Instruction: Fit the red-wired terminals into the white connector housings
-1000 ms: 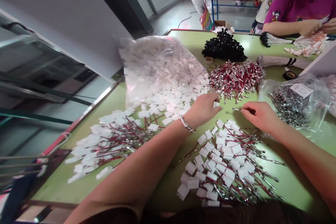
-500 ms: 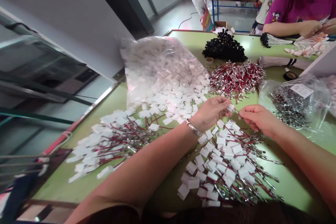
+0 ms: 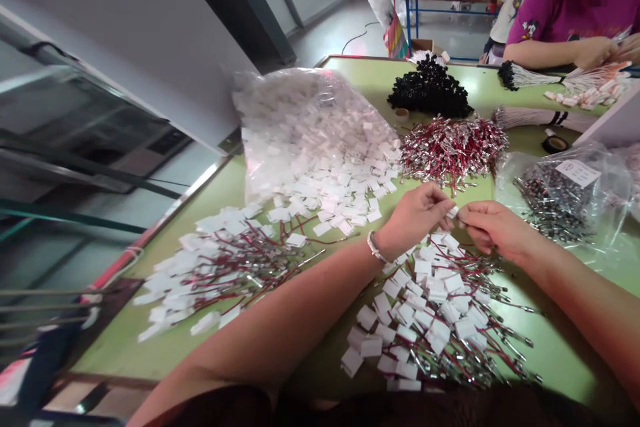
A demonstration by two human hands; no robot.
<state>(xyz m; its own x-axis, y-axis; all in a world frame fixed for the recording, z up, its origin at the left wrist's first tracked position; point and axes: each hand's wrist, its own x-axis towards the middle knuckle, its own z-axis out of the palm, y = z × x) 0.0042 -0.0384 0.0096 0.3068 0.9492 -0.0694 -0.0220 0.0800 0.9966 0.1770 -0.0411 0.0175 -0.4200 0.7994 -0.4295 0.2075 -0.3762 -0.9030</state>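
My left hand (image 3: 419,215) is closed in a pinch around a small white plastic connector housing (image 3: 453,211), above the table. Facing it, my right hand (image 3: 493,228) pinches at the housing's near end; its fingertips hide the thin wire piece between them. Below both hands lies a heap of white housings with red wires and metal ends (image 3: 436,330). A similar bundle of wired housings (image 3: 220,267) spreads out left of my forearm. Just beyond my hands is a pile of red wires with shiny metal terminals (image 3: 453,150).
A clear plastic bag (image 3: 300,100) spills loose white housings (image 3: 340,190) onto the green table (image 3: 120,347). Behind stands a pile of black parts (image 3: 430,93). At right are a bag of metal parts (image 3: 555,203) and black tape (image 3: 555,142). A co-worker (image 3: 555,7) sits across.
My left hand has moved slightly right with the white housing, closing the gap to my right hand. The metal wire end seen between them earlier is now hidden.
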